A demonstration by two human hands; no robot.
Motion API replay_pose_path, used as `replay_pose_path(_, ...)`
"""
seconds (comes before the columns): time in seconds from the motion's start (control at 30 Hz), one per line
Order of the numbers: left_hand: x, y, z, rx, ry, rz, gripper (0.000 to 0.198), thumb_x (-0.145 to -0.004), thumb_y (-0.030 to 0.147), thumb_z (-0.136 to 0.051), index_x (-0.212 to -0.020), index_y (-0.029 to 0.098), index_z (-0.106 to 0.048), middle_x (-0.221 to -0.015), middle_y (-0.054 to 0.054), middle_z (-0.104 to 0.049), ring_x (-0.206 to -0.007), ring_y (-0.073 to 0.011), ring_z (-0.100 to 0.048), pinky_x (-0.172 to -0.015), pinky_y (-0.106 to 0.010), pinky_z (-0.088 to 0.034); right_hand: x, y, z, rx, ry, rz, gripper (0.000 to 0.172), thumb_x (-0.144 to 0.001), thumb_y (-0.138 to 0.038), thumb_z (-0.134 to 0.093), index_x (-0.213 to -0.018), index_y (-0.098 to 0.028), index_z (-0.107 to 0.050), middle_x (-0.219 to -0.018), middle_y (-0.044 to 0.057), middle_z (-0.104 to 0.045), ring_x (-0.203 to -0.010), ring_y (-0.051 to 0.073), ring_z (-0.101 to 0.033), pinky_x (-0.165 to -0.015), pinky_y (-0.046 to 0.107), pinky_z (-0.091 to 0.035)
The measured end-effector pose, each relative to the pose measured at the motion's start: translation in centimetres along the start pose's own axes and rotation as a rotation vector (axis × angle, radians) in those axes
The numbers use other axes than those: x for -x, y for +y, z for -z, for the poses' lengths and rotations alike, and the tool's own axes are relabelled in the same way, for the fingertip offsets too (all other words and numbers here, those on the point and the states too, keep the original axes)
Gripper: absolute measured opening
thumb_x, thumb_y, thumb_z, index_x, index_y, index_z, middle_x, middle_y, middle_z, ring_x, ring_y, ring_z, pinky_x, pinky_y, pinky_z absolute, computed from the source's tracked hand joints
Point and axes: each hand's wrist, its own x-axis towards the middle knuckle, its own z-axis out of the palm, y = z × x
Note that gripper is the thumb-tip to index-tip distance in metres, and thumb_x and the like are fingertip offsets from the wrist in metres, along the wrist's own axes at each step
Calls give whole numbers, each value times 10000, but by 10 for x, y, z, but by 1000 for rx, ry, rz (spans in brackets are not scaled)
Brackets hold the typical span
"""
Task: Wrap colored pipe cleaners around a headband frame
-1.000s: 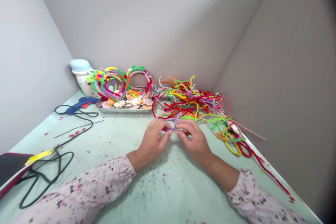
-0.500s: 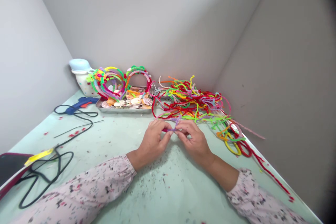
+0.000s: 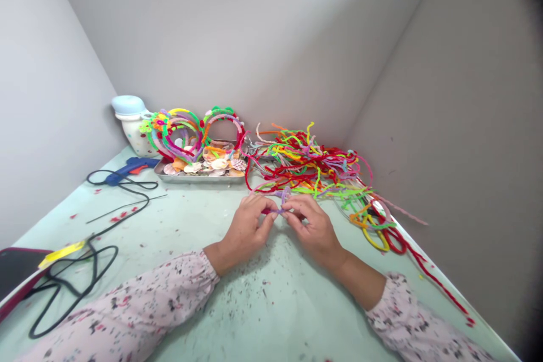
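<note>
My left hand (image 3: 250, 225) pinches a purple and magenta fuzzy stem between thumb and fingers, near the middle of the table. Facing it, my right hand (image 3: 314, 227) pinches the same piece, the fingertips of both hands nearly touching. A lilac loop of the purple stem (image 3: 285, 194) sticks up between the hands. Much of the piece is hidden by the fingers. Just behind the hands lies a tangled pile of colourful fuzzy stems (image 3: 297, 164).
A metal tray (image 3: 203, 179) holds shells (image 3: 218, 164) and colourful fuzzy headbands (image 3: 223, 116). Left of it are a cup with a blue lid (image 3: 129, 106), a blue glue gun (image 3: 127, 169) and a black cable (image 3: 116, 254). A dark red-edged object (image 3: 21, 271) lies at far left.
The lilac end between my hands has shifted slightly left and now looks more curled. Both hands stay in nearly the same place.
</note>
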Motion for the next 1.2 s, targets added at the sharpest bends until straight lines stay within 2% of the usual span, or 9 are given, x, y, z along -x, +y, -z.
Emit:
replay_pose_path(0.63,0,0,0,9,-15,-13,113,-888,224,-464,-880,186,-570,-861,-37,-611,-856,-190,-526,-826,-336,-386,-1,2,0,-31,-16,-35,122,-863,-224,-559,-940,-250,-650,-997,46,-611,-916,186,-589,-724,306,-507)
replay_pose_path(0.9,0,0,0,7,-9,-34,81,-882,213,-481,-866,182,-554,-851,-33,-600,-841,-185,-517,-830,-338,-380,0,4,0,-60,-81,-83,115,-877,-217,-529,-938,-241,-623,-996,42,-589,-758,150,-591,-656,286,-507)
replay_pose_path(1.1,0,-1,-1,3,-10,-27,92,-893,214,-472,-894,179,-556,-867,-36,-595,-860,-186,-513,-829,-335,-377,0,4,0,-62,-45,-53,120,-869,-220,-555,-959,-234,-634,-1006,44,-593,-833,158,-584,-661,269,-496)
replay_pose_path(1.2,0,-2,-1,-2,-8,-20,109,-898,232,-467,-891,177,-561,-859,-38,-590,-855,-189,-510,-820,-339,-377,-1,4,0,-54,-34,-41,119,-864,-219,-565,-959,-226,-637,-998,41,-597,-797,144,-578,-656,262,-488)
